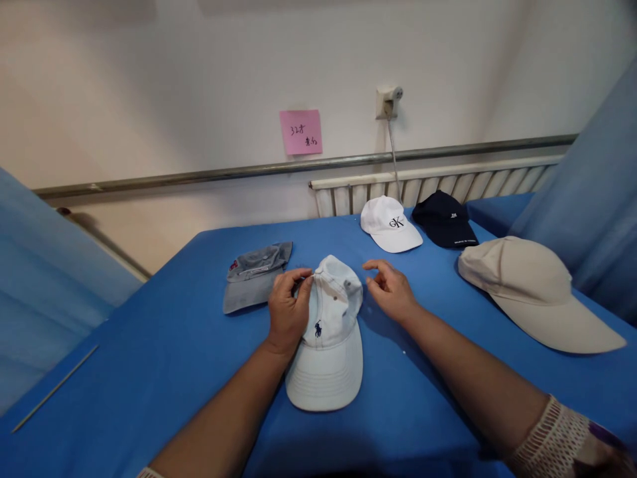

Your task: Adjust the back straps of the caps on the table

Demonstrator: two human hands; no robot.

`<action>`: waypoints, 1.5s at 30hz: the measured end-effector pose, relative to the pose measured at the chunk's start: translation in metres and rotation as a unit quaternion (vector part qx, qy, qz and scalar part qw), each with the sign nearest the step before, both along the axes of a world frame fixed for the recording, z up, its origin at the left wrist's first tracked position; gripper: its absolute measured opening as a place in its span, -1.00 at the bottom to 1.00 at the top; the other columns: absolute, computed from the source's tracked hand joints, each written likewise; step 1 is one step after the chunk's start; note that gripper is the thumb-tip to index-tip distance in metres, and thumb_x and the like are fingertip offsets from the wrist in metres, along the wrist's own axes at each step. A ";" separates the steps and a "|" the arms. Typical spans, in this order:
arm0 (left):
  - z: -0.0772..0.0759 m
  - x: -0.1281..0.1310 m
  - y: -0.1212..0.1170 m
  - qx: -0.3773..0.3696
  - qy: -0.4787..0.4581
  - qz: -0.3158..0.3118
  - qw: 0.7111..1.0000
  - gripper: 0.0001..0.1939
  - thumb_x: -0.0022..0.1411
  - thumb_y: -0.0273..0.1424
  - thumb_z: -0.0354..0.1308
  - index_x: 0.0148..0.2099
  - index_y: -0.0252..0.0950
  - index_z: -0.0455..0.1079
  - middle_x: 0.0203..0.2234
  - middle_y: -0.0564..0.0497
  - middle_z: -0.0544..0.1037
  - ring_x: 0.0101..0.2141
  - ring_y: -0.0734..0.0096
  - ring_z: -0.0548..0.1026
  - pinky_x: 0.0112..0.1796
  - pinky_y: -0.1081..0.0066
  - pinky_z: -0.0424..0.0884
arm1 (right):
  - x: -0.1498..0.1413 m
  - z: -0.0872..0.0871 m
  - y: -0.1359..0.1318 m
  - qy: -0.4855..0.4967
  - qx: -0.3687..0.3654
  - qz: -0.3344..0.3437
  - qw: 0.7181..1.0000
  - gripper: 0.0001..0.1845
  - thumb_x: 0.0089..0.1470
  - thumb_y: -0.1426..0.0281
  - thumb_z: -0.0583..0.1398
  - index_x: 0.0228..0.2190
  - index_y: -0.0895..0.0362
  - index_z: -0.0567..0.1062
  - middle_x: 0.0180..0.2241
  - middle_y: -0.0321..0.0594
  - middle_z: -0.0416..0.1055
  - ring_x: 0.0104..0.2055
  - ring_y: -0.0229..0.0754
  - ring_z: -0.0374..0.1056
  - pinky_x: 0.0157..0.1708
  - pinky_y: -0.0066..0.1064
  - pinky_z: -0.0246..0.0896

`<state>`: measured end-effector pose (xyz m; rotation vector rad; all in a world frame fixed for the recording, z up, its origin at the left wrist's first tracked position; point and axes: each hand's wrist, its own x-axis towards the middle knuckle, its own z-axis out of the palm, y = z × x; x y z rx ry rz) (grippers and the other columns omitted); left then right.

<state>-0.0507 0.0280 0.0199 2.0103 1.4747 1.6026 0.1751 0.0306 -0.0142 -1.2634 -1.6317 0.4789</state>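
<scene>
A white cap (329,345) with a small dark logo lies on the blue table cover (164,345), brim toward me. My left hand (288,307) pinches the back left edge of its crown, fingers closed on the fabric. My right hand (389,288) hovers just right of the crown, fingers loosely curled and apart, holding nothing. A grey cap (253,277) lies flattened to the left of my left hand.
At the back of the table sit a white cap (389,224) with a black logo and a dark navy cap (444,220). A large beige cap (535,292) lies at the right. A radiator (448,186), a wall socket and a pink note (301,132) are behind.
</scene>
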 end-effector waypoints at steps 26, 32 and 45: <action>-0.003 0.000 0.008 -0.329 0.014 -0.299 0.896 -0.79 0.04 -0.35 0.24 -0.25 -0.32 0.54 -0.38 0.00 0.59 -0.36 0.36 0.50 -0.28 0.40 0.43 | -0.048 -0.021 -0.003 0.364 -0.156 0.139 0.908 -0.67 -0.07 0.11 0.30 -0.40 0.08 0.38 -0.47 -0.32 0.43 -0.45 -0.23 0.36 -0.41 -0.38 0.30; -0.007 0.004 0.009 -0.311 -0.012 -0.317 0.896 -0.76 0.01 -0.37 0.24 -0.23 -0.30 0.55 -0.39 0.04 0.59 -0.37 0.37 0.48 -0.30 0.42 0.43 | -0.046 -0.009 -0.010 0.376 -0.156 0.154 0.901 -0.64 -0.10 0.10 0.32 -0.41 0.09 0.41 -0.49 -0.33 0.42 -0.47 -0.25 0.33 -0.42 -0.40 0.27; -0.011 0.004 0.009 -0.205 0.130 -0.264 0.933 -0.84 0.08 -0.34 0.17 -0.41 -0.33 0.49 -0.51 0.06 0.47 -0.43 0.44 0.39 -0.34 0.49 0.33 | -0.045 -0.009 -0.009 0.386 -0.160 0.149 0.896 -0.67 -0.15 0.14 0.35 -0.45 0.09 0.42 -0.49 -0.34 0.43 -0.45 -0.26 0.29 -0.41 -0.42 0.20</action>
